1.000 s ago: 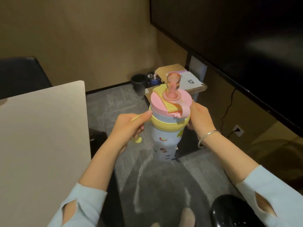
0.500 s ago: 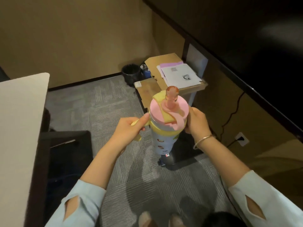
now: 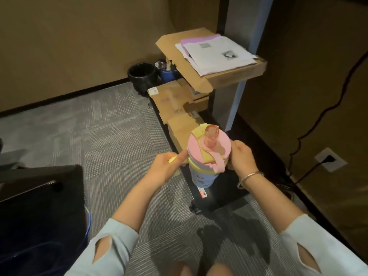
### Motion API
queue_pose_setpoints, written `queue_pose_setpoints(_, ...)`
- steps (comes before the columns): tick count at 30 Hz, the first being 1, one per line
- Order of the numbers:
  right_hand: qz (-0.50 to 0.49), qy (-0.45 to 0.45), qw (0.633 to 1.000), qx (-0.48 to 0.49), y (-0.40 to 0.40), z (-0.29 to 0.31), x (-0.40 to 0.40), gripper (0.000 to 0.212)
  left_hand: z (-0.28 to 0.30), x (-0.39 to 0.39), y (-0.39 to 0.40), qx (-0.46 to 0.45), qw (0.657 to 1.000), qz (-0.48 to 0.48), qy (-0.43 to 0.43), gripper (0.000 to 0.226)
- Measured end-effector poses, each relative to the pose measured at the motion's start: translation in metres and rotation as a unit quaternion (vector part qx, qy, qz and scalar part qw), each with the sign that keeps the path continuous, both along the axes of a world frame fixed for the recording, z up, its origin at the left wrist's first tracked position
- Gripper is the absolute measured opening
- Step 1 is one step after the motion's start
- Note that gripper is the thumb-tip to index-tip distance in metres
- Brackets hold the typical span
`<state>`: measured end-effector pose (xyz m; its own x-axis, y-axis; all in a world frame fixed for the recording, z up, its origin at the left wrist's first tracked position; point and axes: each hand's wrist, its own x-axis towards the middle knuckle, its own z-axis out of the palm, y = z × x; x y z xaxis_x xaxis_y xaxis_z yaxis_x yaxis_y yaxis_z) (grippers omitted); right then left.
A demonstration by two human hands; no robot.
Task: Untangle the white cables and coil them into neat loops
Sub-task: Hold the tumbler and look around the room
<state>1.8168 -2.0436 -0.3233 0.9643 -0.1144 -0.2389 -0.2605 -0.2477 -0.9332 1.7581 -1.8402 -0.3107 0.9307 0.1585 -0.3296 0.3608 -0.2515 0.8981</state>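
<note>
No white cables show in this view. I hold a drinking bottle (image 3: 203, 176) with a pink lid, a pink spout, a yellow rim and a pale blue body, upright above the carpet. My left hand (image 3: 167, 168) is closed on the bottle's yellow handle at its left side. My right hand (image 3: 241, 156) grips the lid's right edge, with a silver bangle on that wrist. Both forearms wear pale blue sleeves with cut-out slits.
A stand (image 3: 227, 104) with flattened cardboard (image 3: 179, 62) and papers (image 3: 217, 52) rises ahead. Beside it are a black bin (image 3: 142, 76) and a blue cup (image 3: 167, 74). A black cord (image 3: 318, 116) runs down the right wall to an outlet (image 3: 330, 159). A dark chair (image 3: 37, 206) is at left.
The view has swung right and down, so the pale tabletop at left has left the frame. Both hands have lowered the bottle toward the floor and stand base, keeping the same grip.
</note>
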Motion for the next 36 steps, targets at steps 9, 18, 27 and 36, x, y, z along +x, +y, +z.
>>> queue_pose_setpoints(9, -0.011, 0.010, 1.000, 0.004, -0.010, -0.150, 0.031, 0.040, -0.151, 0.036, -0.013, -0.017, 1.000, -0.001, 0.015, 0.047)
queue_pose_setpoints(18, -0.025, 0.001, 1.000, -0.013, -0.021, -0.233, 0.046, 0.037, -0.228, 0.052, -0.027, -0.029, 1.000, -0.001, -0.004, 0.040)
queue_pose_setpoints(27, -0.024, 0.011, 1.000, -0.017, -0.034, -0.266, 0.054, 0.030, -0.267, 0.060, -0.041, -0.029, 1.000, 0.006, -0.007, 0.040)
queue_pose_setpoints(36, -0.027, 0.005, 0.999, -0.019, -0.036, -0.282, 0.059, 0.037, -0.283, 0.067, -0.045, -0.036, 0.999, 0.012, -0.011, 0.040)
